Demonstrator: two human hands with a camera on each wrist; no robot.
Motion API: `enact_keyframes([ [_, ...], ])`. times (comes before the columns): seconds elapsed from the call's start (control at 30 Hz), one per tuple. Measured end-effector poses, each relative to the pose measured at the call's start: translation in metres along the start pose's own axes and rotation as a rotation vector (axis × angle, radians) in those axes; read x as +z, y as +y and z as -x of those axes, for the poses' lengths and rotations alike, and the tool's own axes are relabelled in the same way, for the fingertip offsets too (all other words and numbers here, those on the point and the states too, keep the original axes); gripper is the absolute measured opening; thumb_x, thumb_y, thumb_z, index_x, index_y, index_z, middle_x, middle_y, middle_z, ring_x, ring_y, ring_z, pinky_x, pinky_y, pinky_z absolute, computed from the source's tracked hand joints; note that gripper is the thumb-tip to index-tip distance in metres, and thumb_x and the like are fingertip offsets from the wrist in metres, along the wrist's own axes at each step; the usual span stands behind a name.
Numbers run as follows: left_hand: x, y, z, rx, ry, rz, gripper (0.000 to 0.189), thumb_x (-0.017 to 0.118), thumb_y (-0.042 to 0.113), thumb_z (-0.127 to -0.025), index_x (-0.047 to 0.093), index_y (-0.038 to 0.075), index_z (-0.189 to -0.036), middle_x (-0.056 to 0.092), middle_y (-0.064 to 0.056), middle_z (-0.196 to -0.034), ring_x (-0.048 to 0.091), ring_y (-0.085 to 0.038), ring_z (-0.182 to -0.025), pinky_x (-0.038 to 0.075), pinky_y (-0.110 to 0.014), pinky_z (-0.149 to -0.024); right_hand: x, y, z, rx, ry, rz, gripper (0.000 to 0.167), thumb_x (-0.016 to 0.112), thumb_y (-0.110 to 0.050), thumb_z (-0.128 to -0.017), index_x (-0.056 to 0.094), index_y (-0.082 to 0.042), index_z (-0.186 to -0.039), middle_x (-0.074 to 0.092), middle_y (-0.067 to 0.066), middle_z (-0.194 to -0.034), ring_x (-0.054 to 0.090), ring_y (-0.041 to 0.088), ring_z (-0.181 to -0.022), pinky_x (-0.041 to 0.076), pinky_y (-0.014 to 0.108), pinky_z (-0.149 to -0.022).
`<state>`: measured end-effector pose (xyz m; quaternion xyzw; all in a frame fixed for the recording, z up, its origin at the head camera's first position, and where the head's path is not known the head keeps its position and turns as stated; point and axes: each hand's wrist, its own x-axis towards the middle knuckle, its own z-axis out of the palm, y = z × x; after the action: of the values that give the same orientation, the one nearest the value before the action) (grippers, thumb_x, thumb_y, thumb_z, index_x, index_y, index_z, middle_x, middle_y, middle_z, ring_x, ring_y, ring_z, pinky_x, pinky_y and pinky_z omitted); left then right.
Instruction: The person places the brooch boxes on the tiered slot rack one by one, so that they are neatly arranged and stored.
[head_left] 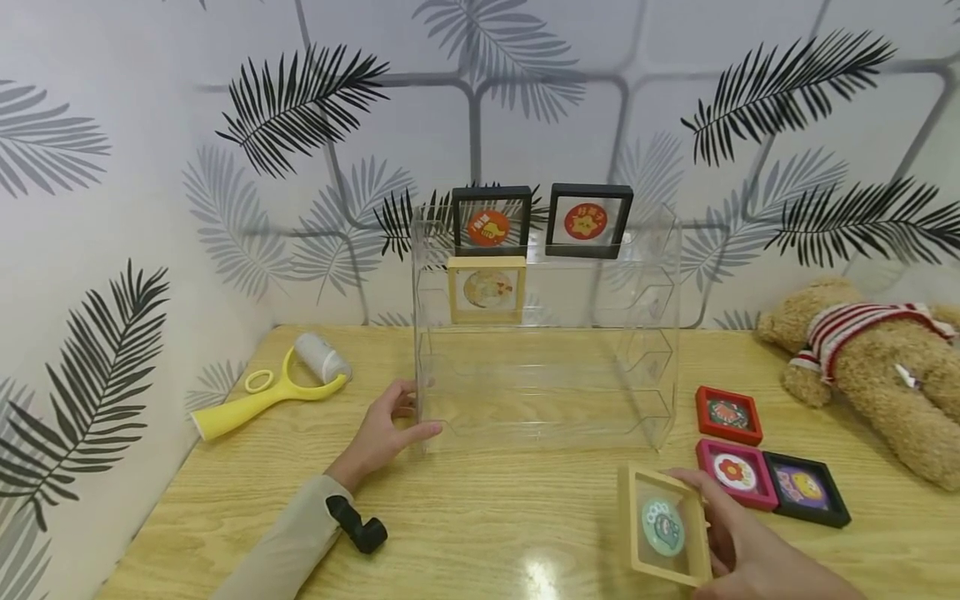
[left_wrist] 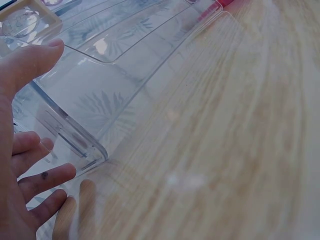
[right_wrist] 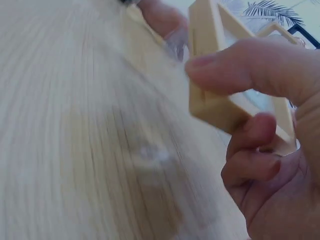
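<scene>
In the head view, a clear acrylic rack with several tiers stands upright on the table. My left hand is at its lower left end. The thumb lies across the side panel's front edge, and the other fingers are loosely spread along its outer side. My right hand grips a pale yellow square frame by its right side; inside it is a round green sticker. The frame is tilted, front of the rack's right end. In the right wrist view, the thumb presses the frame's rim.
Two black frames and a cream frame sit in the rack's upper tiers. Red, pink and black frames lie at the right, beside a teddy bear. A yellow slingshot-shaped object and a grey roll lie left.
</scene>
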<state>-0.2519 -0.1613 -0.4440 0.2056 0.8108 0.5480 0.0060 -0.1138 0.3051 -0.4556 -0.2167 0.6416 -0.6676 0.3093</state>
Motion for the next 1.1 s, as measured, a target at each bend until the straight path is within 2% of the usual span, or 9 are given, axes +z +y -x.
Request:
enact_keyframes([
  [0.03,0.000,-0.001,0.000,0.002,-0.001,0.000,0.058,0.075,0.026,-0.082,0.049,0.006,-0.129,0.055,-0.020,-0.129,0.054,-0.036,-0.115,0.042,-0.055,-0.100,0.023,-0.029,-0.002,0.020,0.045,0.008,0.095,0.057,0.016,-0.083,0.010,-0.036,-0.148,0.043,0.006,-0.134,0.058,0.025,-0.115,0.054,0.042,-0.087],
  [0.1,0.001,-0.001,0.002,-0.002,0.002,0.000,0.057,0.075,0.025,-0.083,0.049,0.007,-0.130,0.055,-0.020,-0.128,0.054,-0.035,-0.115,0.042,-0.054,-0.100,0.040,-0.048,-0.005,-0.006,0.032,-0.038,0.088,0.057,0.013,-0.085,0.016,-0.038,-0.146,0.047,0.006,-0.130,0.060,0.024,-0.113,0.054,0.039,-0.088],
  [0.2,0.001,-0.004,0.006,0.008,0.013,0.005,0.057,0.075,0.021,-0.083,0.049,0.008,-0.132,0.055,-0.018,-0.129,0.055,-0.034,-0.115,0.042,-0.053,-0.100,0.040,-0.042,-0.010,-0.024,0.027,-0.085,0.077,0.054,0.004,-0.093,0.019,-0.039,-0.145,0.050,0.009,-0.129,0.060,0.026,-0.113,0.054,0.040,-0.088],
  [0.27,0.001,-0.005,0.008,0.015,0.022,0.015,0.056,0.074,0.017,-0.083,0.049,0.009,-0.133,0.055,-0.020,-0.128,0.055,-0.035,-0.114,0.042,-0.053,-0.100,0.039,-0.036,-0.016,-0.042,0.035,-0.065,0.068,0.049,0.000,-0.098,0.020,-0.039,-0.146,0.059,0.006,-0.107,0.066,0.020,-0.087,0.057,0.035,-0.069],
  [0.33,0.001,-0.006,0.007,0.029,0.031,0.022,0.056,0.074,0.013,-0.084,0.048,0.008,-0.134,0.055,-0.020,-0.130,0.055,-0.036,-0.115,0.041,-0.053,-0.101,0.043,-0.041,-0.022,-0.057,0.062,0.011,0.059,0.042,-0.003,-0.102,0.023,-0.038,-0.146,0.056,0.003,-0.082,0.053,0.021,-0.057,0.046,0.033,-0.046],
  [0.43,0.000,-0.005,0.005,0.035,0.036,0.024,0.055,0.074,0.013,-0.084,0.049,0.007,-0.133,0.054,-0.021,-0.131,0.055,-0.036,-0.116,0.040,-0.053,-0.101,0.050,-0.050,-0.031,-0.125,0.138,0.176,0.048,0.035,-0.005,-0.104,0.029,-0.029,-0.145,0.044,-0.001,-0.065,0.024,0.029,-0.043,0.023,0.037,-0.035],
  [0.63,-0.001,-0.004,0.004,0.038,0.036,0.014,0.055,0.074,0.016,-0.084,0.050,0.008,-0.132,0.054,-0.020,-0.131,0.055,-0.036,-0.115,0.040,-0.053,-0.101,0.050,-0.050,-0.046,-0.226,0.285,0.405,0.035,0.035,-0.006,-0.104,0.036,-0.019,-0.137,0.054,-0.006,-0.078,0.036,0.032,-0.045,0.039,0.028,-0.037],
  [0.93,0.002,-0.003,-0.002,0.083,0.015,0.016,0.054,0.074,0.015,-0.084,0.050,0.006,-0.131,0.053,-0.018,-0.133,0.056,-0.036,-0.114,0.042,-0.053,-0.100,0.044,-0.060,-0.066,-0.398,0.457,0.541,0.042,0.038,0.000,-0.102,0.037,-0.027,-0.134,0.056,-0.003,-0.085,0.047,0.020,-0.048,0.044,0.031,-0.043],
  [1.1,0.003,-0.003,0.000,0.061,0.015,0.017,0.054,0.075,0.017,-0.084,0.050,0.005,-0.130,0.055,-0.019,-0.131,0.056,-0.035,-0.114,0.042,-0.052,-0.100,0.037,-0.075,-0.081,-0.491,0.496,0.590,0.037,0.039,0.004,-0.101,0.038,-0.011,-0.135,0.053,-0.003,-0.085,0.047,0.016,-0.049,0.043,0.030,-0.043],
])
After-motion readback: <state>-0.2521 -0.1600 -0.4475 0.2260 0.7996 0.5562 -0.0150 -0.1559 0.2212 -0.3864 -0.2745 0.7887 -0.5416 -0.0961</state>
